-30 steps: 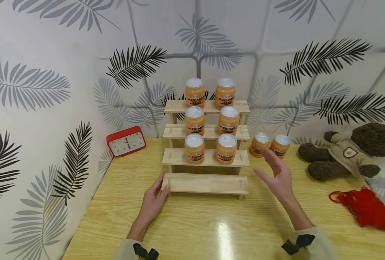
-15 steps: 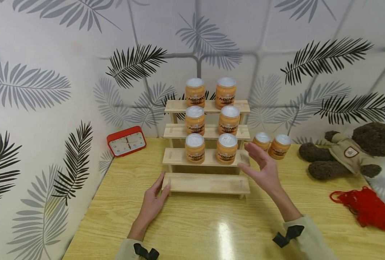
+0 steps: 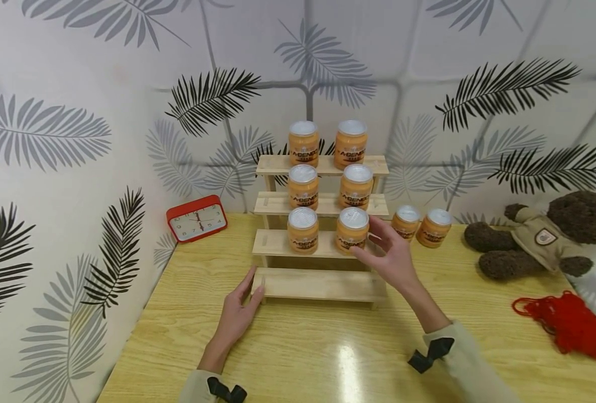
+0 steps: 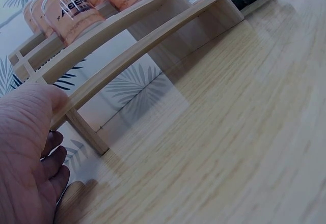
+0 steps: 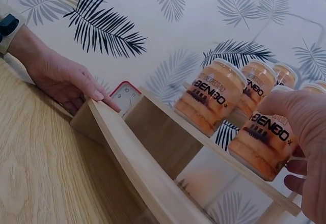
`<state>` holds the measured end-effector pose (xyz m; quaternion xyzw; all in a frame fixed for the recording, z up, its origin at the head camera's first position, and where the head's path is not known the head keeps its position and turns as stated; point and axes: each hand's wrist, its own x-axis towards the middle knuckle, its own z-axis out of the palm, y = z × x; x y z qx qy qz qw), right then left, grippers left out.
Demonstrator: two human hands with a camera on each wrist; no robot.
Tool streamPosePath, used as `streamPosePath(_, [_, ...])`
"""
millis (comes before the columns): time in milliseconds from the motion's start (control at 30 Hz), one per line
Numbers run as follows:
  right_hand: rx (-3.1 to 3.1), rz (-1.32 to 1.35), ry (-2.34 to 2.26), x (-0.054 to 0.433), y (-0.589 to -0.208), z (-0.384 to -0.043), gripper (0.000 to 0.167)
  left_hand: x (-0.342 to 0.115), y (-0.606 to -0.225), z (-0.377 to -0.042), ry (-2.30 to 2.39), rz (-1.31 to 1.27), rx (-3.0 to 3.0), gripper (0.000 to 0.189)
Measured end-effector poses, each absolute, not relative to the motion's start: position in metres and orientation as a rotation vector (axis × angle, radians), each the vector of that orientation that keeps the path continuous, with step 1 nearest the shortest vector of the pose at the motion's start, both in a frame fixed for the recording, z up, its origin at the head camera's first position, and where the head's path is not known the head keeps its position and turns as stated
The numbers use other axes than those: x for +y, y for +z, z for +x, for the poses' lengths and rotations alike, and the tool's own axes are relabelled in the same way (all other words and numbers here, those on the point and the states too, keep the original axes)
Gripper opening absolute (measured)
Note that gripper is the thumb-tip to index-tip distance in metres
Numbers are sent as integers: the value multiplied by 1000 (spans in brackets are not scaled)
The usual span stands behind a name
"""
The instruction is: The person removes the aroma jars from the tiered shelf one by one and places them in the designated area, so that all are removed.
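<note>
A stepped wooden display rack (image 3: 318, 284) stands on the table, with orange cans with silver lids in pairs on its upper three steps. My left hand (image 3: 237, 308) grips the left end of the lowest step, thumb on top, as the left wrist view also shows. My right hand (image 3: 392, 258) is at the right can (image 3: 352, 230) on the second step from the bottom, its thumb at the front and fingers round the right side. The left can (image 3: 303, 230) of that step stands beside it. In the right wrist view, my right hand (image 5: 305, 132) covers part of the can.
Two more orange cans (image 3: 432, 228) stand on the table right of the rack. A red clock (image 3: 197, 219) is at the left, against the patterned wall. Further right lie a brown teddy bear (image 3: 529, 238) and a bundle of red yarn (image 3: 572, 327).
My right hand has moved left from in front of the loose cans to the right can on the second step and closed in around it. My left hand has stayed on the rack.
</note>
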<state>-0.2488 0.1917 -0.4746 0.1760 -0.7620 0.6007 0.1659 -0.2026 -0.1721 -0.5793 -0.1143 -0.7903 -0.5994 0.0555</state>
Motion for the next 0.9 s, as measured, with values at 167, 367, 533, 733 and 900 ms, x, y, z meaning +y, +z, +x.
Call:
streamPosePath(167, [-2172, 461, 1713, 185, -474, -252, 69, -172, -580, -203, -1810, -349, -2407, 62])
streamPosePath(367, [-2190, 398, 1734, 178, -476, -254, 78, -172, -580, -203, -1817, -357, -2391, 62])
streamPosePath(533, [-2211, 369, 1718, 175, -477, -256, 85, -173, -581, -203, -1817, -359, -2382, 62])
streamPosePath(733, [-2187, 406, 1703, 172, -477, -256, 86, -172, -580, -202, -1822, -342, -2389, 62])
streamPosePath(900, [-2160, 440, 1681, 171, -480, -257, 84, -172, -580, -203, -1829, -342, -2384, 62])
